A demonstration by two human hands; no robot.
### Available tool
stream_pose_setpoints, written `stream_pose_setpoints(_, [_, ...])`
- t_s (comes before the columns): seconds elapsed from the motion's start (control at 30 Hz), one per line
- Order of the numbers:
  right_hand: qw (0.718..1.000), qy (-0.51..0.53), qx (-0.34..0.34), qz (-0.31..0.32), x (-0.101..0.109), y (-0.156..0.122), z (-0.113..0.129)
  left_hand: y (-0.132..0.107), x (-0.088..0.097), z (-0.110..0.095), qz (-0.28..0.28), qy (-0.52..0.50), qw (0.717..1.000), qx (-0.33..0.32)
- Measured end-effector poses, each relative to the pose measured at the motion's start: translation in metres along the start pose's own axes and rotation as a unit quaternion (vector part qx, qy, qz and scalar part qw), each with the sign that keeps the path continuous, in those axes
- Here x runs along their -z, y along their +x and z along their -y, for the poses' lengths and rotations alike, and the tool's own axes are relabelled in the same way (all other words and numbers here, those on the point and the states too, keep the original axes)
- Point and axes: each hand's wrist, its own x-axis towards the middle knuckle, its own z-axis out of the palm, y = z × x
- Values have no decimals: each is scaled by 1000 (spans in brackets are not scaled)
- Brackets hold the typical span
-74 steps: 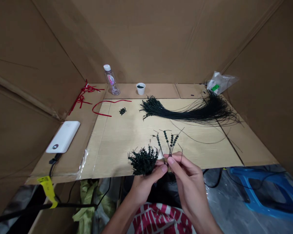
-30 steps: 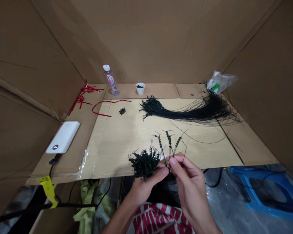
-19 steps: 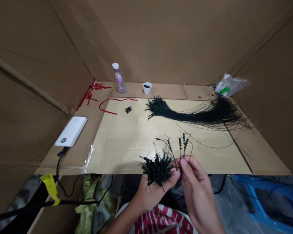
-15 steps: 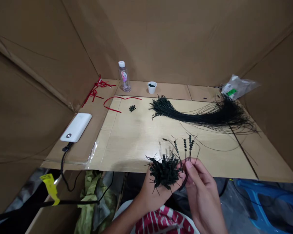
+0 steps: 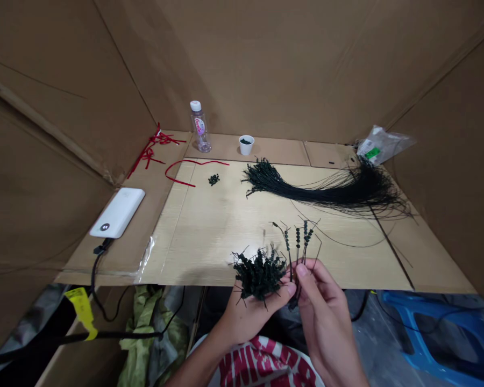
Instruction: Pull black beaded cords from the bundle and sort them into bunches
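Observation:
My left hand (image 5: 252,320) is closed around a dense bundle of beaded black cords (image 5: 260,274), whose dark beaded ends with short thread tips stick up above it. My right hand (image 5: 325,306) pinches several separate beaded cords (image 5: 302,236) between thumb and fingers; they stand upright, with small dark green or black beads near their tops. Both hands are close together at the table's front edge, fingertips almost touching. Behind them a large bundle of long black cords (image 5: 318,194) lies across the table, its beaded ends pointing left.
Toward the back stand a clear bottle (image 5: 200,129) and a white cup (image 5: 246,146) of dark beads. Loose beads (image 5: 213,179), red cord (image 5: 177,166), a white power bank (image 5: 118,213) and a plastic bag (image 5: 383,146) lie around. Cardboard walls (image 5: 266,70) enclose the table (image 5: 193,236).
The view has shifted slightly, so most things appear a little further left. Both hands keep their hold, and the left bundle has tilted a bit.

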Motion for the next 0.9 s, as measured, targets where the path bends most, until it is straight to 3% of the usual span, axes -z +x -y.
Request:
stream_pose_setpoints(0.13, [1000, 13, -6, 8, -1, 0, 1, 3, 7, 8, 42, 30, 999, -13])
stream_pose_setpoints(0.4, [997, 53, -27, 40, -4, 8, 6, 10, 2, 4, 3, -14, 1000, 2])
stream_pose_setpoints(0.73, [995, 68, -66, 0, -3, 13, 3, 11, -7, -2, -23, -7, 1000, 3])
stream_pose_setpoints(0.9, [994, 78, -67, 34, -2, 13, 6, 14, -6, 4, -32, -4, 999, -5])
